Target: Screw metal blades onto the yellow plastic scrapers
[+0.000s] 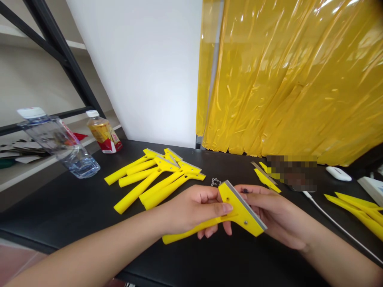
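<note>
My left hand [200,209] grips a yellow scraper [236,207] where its handle meets the wide head, thumb on the face. The head has a grey metal edge and two small screws, and is tilted with the edge to the upper right. My right hand [275,215] is closed just beyond that edge, its fingertips partly hidden behind the head. A small dark bit [245,191] shows between its thumb and finger, too small to name. Behind my left hand, several small silver rings [214,182] lie on the black table [191,263].
Several yellow scrapers [149,191] lie in a pile at left, near a clear bottle [80,161] and a labelled drink bottle [104,133]. Loose yellow head pieces [266,180], a white cable [332,223], a white case [338,173] and yellow parts [359,211] lie at right.
</note>
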Tool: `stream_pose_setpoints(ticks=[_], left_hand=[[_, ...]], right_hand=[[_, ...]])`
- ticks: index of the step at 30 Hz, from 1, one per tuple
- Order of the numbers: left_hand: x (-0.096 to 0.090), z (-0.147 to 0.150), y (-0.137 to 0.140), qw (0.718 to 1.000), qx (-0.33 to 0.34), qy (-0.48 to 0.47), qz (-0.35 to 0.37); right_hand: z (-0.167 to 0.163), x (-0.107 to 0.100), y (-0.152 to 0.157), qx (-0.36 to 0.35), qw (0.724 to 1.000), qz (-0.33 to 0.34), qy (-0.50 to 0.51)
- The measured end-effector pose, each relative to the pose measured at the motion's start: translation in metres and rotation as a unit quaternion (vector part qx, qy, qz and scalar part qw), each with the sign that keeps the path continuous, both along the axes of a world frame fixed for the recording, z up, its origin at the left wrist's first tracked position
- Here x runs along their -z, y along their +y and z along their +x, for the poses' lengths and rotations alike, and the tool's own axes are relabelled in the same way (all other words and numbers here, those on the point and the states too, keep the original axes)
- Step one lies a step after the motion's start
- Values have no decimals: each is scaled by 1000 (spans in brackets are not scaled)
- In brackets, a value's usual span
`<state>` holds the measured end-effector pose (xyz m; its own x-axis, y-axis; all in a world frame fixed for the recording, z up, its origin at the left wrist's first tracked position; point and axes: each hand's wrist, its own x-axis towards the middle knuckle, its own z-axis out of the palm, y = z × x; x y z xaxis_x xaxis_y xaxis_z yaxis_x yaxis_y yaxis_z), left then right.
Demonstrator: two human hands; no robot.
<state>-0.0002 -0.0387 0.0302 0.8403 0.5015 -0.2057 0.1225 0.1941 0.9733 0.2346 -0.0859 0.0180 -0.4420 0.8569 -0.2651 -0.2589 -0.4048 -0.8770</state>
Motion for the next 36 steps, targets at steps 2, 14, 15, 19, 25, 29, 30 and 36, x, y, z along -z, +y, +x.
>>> stream_pose_setpoints(ticks=[2, 14, 15, 19, 25, 29, 30, 36], left_hand=[[0, 0, 0, 1000, 3, -3, -1], [1, 1, -1, 998, 43, -18, -30], [2, 1, -1, 998, 43, -19, -30], [2, 1, 0, 998, 45, -17, -28], [0, 1, 0, 999, 27, 7, -20], [-1, 2, 1, 1000, -6, 21, 0], [-2, 2, 1, 1000, -13, 21, 4], [-4, 1, 5, 1000, -15, 18, 3]], right_hand=[[-1, 2, 1, 3, 1000, -2, -5], [-15, 7, 0, -33, 998, 21, 57], [-15, 7, -1, -34, 997, 22, 60], [-15, 7, -1, -38, 997, 19, 65], [-15, 9, -3, 46, 998, 26, -21], [-11, 4, -5, 83, 992, 45, -77], [-9, 2, -5, 81, 992, 53, -79], [-5, -4, -5, 15, 997, 67, -38]])
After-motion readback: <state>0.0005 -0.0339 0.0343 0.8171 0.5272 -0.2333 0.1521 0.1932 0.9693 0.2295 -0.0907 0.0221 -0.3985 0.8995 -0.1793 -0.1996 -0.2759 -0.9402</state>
